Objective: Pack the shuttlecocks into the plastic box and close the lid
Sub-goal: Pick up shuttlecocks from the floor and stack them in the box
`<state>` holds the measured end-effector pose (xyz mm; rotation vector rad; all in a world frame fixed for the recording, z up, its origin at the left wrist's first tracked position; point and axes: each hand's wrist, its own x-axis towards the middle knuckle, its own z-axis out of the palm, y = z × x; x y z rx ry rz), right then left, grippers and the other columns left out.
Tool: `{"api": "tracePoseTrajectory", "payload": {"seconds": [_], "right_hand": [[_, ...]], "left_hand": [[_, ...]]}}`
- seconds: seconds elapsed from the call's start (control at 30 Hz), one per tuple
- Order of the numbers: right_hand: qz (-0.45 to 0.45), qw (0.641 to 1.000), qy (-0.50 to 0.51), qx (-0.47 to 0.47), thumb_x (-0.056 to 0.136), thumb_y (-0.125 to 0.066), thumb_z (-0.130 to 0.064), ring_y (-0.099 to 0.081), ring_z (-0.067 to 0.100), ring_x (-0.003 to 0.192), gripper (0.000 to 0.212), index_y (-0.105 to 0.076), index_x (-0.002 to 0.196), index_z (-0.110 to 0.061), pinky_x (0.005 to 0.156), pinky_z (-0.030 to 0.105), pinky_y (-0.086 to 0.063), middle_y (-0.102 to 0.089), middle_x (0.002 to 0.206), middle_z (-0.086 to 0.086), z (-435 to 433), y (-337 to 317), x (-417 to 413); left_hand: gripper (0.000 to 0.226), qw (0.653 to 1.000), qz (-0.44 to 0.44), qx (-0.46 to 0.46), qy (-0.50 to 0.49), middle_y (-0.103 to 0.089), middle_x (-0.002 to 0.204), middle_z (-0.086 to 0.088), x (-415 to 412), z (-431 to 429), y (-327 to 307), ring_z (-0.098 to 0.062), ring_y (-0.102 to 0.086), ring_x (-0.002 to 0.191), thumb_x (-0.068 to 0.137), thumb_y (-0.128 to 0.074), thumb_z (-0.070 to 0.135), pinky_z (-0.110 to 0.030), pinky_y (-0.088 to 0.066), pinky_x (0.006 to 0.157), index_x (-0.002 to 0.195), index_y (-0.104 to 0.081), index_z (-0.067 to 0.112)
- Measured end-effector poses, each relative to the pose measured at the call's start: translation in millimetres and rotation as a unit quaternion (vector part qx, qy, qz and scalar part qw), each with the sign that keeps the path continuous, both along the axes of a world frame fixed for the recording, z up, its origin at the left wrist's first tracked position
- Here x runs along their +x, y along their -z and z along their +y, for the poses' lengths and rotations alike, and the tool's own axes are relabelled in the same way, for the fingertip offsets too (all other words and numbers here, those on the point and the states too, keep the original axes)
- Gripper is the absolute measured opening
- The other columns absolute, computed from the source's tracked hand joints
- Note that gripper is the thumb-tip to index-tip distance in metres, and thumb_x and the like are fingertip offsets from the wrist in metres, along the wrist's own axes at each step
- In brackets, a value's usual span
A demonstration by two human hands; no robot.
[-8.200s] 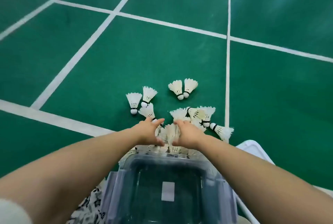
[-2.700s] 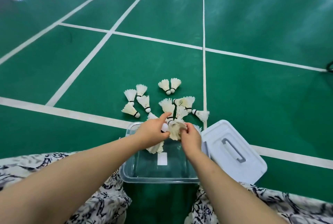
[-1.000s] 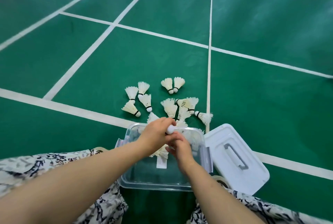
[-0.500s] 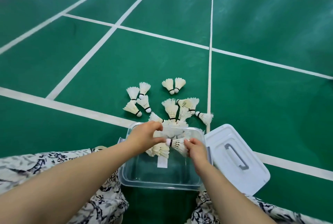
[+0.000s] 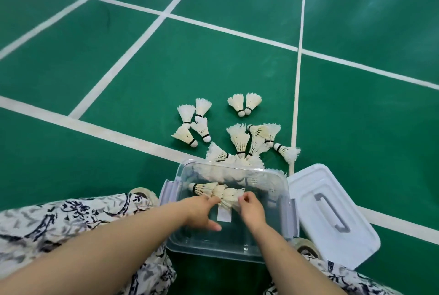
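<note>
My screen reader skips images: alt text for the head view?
The left hand and right hand hold a row of white feather shuttlecocks inside a clear plastic box on a green court floor. Loose shuttlecocks lie beyond it; the white lid lies beside it.
</note>
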<state>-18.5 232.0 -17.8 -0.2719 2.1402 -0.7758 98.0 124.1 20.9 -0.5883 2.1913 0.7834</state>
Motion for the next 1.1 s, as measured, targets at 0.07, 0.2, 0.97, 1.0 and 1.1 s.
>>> {"api": "tracePoseTrajectory", "payload": {"seconds": [0.07,0.2,0.97,1.0,1.1], "right_hand": [[-0.015,1.0,-0.016,0.005,0.096,-0.042,-0.016,-0.05,0.022,0.087,0.01,-0.051,0.095,-0.012,0.075,0.028,-0.036,-0.059,0.102,0.015,-0.6,3.2,0.7],[-0.016,0.999,-0.04,0.0,0.097,-0.042,-0.013,-0.056,0.026,0.104,0.028,-0.055,0.12,-0.005,0.079,0.023,-0.034,-0.062,0.12,0.014,1.1,3.5,-0.2],[0.231,0.971,-0.027,-0.05,0.09,-0.046,-0.02,-0.055,0.022,0.078,0.024,-0.056,0.112,-0.023,0.063,0.029,-0.039,-0.063,0.092,-0.001,-48.8,-83.5,-72.7],[0.225,0.972,-0.065,-0.019,0.088,-0.047,-0.02,-0.056,0.022,0.081,0.029,-0.055,0.116,-0.025,0.064,0.029,-0.04,-0.062,0.099,0.0,-53.9,-76.8,-82.3],[0.213,0.953,-0.203,0.072,0.082,-0.053,-0.015,-0.056,0.028,0.103,0.047,-0.052,0.125,-0.034,0.082,0.032,-0.047,-0.05,0.129,0.006,-65.7,-51.6,-105.5]], "left_hand": [[0.082,1.0,-0.008,0.008,0.0,-0.024,0.155,-0.013,-2.4,0.1,3.9,-0.03,-0.031,0.139,0.086,-0.054,0.053,-0.04,-0.028,0.116,0.149,-0.01,0.026],[0.081,1.0,-0.013,-0.001,0.017,-0.022,0.155,-0.012,-3.8,-0.5,8.1,-0.03,-0.031,0.139,0.086,-0.052,0.055,-0.039,-0.028,0.114,0.15,-0.01,0.028],[0.047,0.945,0.237,-0.134,-0.182,-0.044,0.133,-0.005,-74.2,-66.5,-53.4,-0.023,-0.055,0.11,0.089,-0.052,0.028,-0.034,-0.045,0.095,0.135,-0.039,0.025],[0.052,0.953,0.206,-0.131,-0.18,-0.041,0.136,-0.007,-75.7,-74.1,-46.1,-0.023,-0.054,0.112,0.089,-0.053,0.028,-0.034,-0.044,0.095,0.138,-0.036,0.027],[0.064,0.974,0.12,-0.106,-0.158,-0.035,0.142,-0.012,-81.9,-93.9,-22.6,-0.026,-0.051,0.119,0.087,-0.059,0.033,-0.034,-0.043,0.099,0.142,-0.029,0.03]]}}
